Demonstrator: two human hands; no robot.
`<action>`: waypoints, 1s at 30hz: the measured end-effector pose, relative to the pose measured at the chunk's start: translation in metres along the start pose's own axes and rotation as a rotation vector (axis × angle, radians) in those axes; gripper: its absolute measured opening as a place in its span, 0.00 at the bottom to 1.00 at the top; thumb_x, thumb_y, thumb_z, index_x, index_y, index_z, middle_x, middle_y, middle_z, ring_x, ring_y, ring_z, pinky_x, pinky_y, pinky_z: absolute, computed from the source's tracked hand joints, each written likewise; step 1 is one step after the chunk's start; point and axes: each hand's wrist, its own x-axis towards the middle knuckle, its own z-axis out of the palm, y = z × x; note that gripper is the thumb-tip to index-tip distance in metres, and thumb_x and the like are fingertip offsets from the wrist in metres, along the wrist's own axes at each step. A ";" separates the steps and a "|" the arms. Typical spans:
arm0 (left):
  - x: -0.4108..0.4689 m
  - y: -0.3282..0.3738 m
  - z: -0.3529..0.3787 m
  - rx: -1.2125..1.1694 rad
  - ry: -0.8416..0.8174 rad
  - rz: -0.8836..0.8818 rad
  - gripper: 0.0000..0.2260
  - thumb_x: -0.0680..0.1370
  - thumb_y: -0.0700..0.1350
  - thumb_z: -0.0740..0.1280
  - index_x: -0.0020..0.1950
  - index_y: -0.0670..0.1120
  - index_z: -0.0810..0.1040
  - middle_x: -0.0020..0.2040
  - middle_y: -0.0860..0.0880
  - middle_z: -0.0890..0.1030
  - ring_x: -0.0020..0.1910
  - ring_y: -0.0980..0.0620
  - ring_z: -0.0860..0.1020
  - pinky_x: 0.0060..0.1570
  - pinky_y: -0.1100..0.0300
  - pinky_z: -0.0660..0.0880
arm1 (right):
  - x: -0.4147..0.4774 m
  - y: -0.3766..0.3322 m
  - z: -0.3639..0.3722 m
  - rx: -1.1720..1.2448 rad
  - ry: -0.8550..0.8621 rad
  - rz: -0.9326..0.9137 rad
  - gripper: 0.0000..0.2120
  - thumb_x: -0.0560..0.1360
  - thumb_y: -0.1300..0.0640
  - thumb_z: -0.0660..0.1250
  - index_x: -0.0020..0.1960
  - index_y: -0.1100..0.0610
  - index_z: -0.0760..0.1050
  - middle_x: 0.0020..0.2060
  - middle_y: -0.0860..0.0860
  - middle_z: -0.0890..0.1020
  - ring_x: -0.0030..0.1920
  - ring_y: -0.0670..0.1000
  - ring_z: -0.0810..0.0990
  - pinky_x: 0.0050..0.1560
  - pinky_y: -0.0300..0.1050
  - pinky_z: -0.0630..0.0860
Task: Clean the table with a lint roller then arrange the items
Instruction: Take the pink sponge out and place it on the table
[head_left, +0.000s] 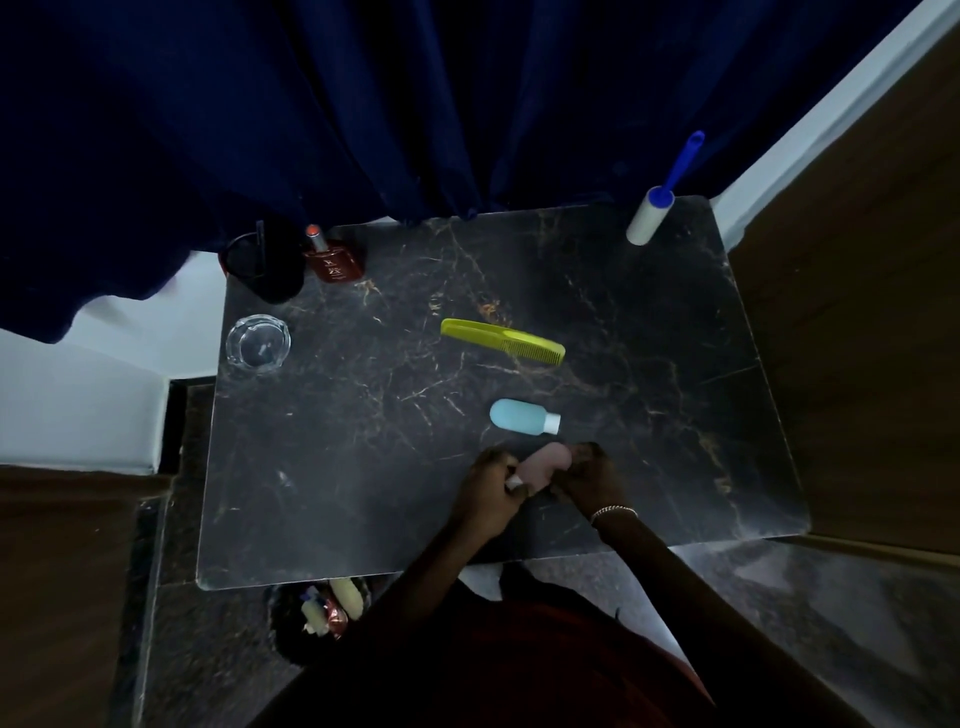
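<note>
Both hands meet at the near edge of the worktop (363, 467), the left hand (485, 499) and right hand (589, 480) each with a closed grip on one end of a small pink bottle (543, 465), pale cap leftward. It looks light, smooth and slightly slippery; best held round the body. Just beyond lies a blue bottle (522, 415), then a yellow-green comb (501, 340). Well apart, the lint roller (652, 210) rests at the far right corner, blue handle overhanging.

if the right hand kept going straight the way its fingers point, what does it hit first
Probably the light blue plastic bottle lying just beyond the right hand, which holds a pale pink bottle; exact heading is hard to judge.
</note>
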 end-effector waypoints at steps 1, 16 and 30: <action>-0.003 -0.003 -0.004 -0.036 0.001 -0.008 0.14 0.75 0.46 0.75 0.59 0.45 0.80 0.57 0.46 0.81 0.54 0.49 0.81 0.55 0.54 0.78 | -0.002 -0.003 0.001 0.070 -0.005 -0.001 0.17 0.69 0.74 0.72 0.55 0.70 0.72 0.44 0.63 0.80 0.37 0.51 0.78 0.31 0.29 0.75; -0.018 -0.053 -0.139 -0.337 0.218 -0.040 0.16 0.73 0.42 0.78 0.58 0.48 0.80 0.48 0.48 0.84 0.47 0.48 0.83 0.50 0.52 0.80 | -0.013 -0.108 0.102 0.176 -0.250 -0.161 0.18 0.63 0.53 0.79 0.49 0.59 0.83 0.40 0.60 0.86 0.39 0.59 0.84 0.45 0.55 0.81; 0.078 -0.096 -0.243 -0.241 0.403 0.042 0.13 0.76 0.44 0.73 0.60 0.53 0.80 0.52 0.46 0.87 0.50 0.45 0.85 0.53 0.46 0.82 | 0.069 -0.219 0.198 -0.040 -0.073 -0.509 0.09 0.70 0.65 0.73 0.48 0.56 0.80 0.45 0.53 0.85 0.47 0.52 0.82 0.50 0.47 0.78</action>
